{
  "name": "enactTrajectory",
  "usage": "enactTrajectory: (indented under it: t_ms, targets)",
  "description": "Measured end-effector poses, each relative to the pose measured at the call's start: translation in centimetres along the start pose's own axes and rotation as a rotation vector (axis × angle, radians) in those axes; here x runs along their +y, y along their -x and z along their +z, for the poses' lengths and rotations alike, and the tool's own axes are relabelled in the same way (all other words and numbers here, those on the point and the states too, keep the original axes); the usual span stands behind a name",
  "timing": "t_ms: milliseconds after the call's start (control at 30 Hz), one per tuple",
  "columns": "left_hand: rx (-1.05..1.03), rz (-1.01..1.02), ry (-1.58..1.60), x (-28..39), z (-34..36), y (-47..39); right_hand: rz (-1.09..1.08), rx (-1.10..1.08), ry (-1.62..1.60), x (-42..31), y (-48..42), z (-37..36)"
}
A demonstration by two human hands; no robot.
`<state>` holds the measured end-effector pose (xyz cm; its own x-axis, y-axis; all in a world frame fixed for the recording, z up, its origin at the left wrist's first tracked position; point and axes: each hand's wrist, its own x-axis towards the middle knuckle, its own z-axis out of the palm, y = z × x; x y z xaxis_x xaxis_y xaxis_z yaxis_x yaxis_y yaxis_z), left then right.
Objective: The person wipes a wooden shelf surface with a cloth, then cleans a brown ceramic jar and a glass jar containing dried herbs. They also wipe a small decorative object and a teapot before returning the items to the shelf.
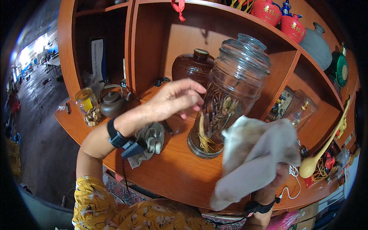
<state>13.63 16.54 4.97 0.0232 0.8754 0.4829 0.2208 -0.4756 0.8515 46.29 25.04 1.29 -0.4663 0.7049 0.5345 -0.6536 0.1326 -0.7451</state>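
A large lidded glass jar (238, 77) with roots and dried plant matter inside stands on the wooden cabinet's counter (172, 184). My left hand (179, 100) is just left of the jar, fingers spread and slightly curled, holding nothing; whether a fingertip touches the glass cannot be told. A pale grey cloth (258, 161) hangs from my right hand (280, 174), in front of the jar's lower right side. The cloth is blurred and covers most of that hand. Beneath my left forearm lies a crumpled grey cloth (152, 141) on the counter.
A brown glazed jar (189, 67) stands behind the glass jar. To the left are a dark teapot (112, 103) and a small glass jar (86, 100). A long-necked gourd (309, 166) and a white cable (297, 189) lie at right. Red bottles (267, 13) occupy the upper shelf.
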Motion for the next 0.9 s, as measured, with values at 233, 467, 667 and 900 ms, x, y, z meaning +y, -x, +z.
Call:
enactTrajectory:
  t_ms: [233, 467, 667, 900]
  targets:
    - [0.136, 0.153, -0.412, 6.2, -4.9, -2.5, -0.336, 0.007, 0.103, -3.0, -2.7, -2.8]
    - [0.229, 0.326, -0.641, 7.3, -4.5, -9.0, -0.296, -0.501, 0.172, 1.9, -8.8, -2.4]
    - [0.253, 0.317, -0.545, 4.1, -1.3, -13.7, -0.643, -0.342, 1.265, 7.0, -8.6, -1.2]
    - [0.244, 0.292, -0.381, 4.0, 1.1, -15.1, -0.704, -0.178, 1.371, 7.4, -5.4, 1.7]
